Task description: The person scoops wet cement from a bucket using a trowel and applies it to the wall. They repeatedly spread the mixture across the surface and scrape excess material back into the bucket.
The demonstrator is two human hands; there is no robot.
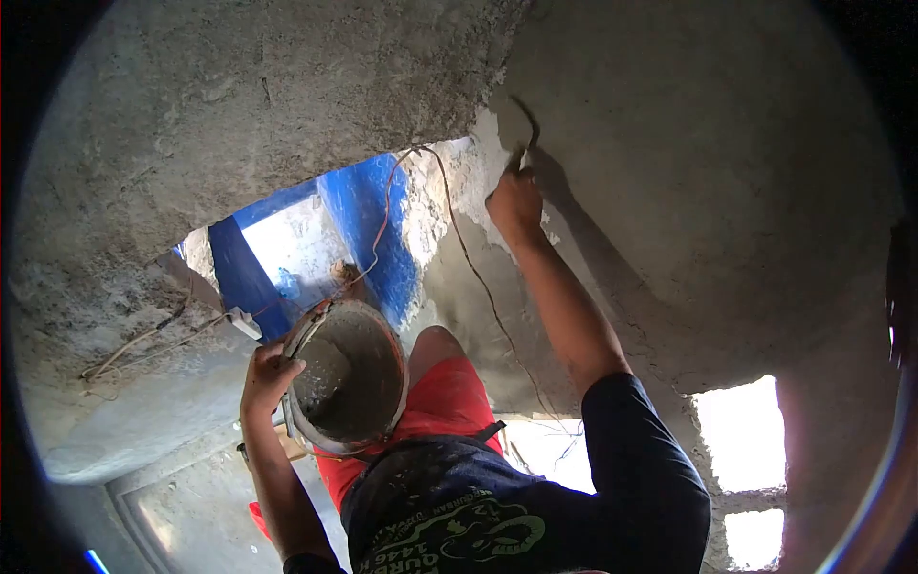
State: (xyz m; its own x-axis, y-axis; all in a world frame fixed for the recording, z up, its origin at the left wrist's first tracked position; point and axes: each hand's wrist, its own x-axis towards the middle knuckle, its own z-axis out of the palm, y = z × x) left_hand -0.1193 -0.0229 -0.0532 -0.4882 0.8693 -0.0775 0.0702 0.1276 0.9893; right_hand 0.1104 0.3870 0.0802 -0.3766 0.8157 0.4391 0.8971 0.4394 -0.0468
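Observation:
My left hand (pixel 268 383) is closed on the rim of a round bucket (pixel 392 359), which is tilted so that its inside shows. Wet grey mortar (pixel 330 373) lies in the bucket. Up at the wall, my right hand (pixel 517 203) is wrapped round the handle of a trowel (pixel 529 124), whose thin dark edge shows close to the grey plaster (pixel 669 191). Just left of my right hand, a rough pale patch (pixel 469 182) borders the smoother plaster.
A wire (pixel 469 253) hangs in front of the wall and loops by the opening. Blue-painted surfaces (pixel 368 230) frame the opening. Bright openings (pixel 741 435) show at the lower right. A rough concrete surface (pixel 258 96) spans the upper left.

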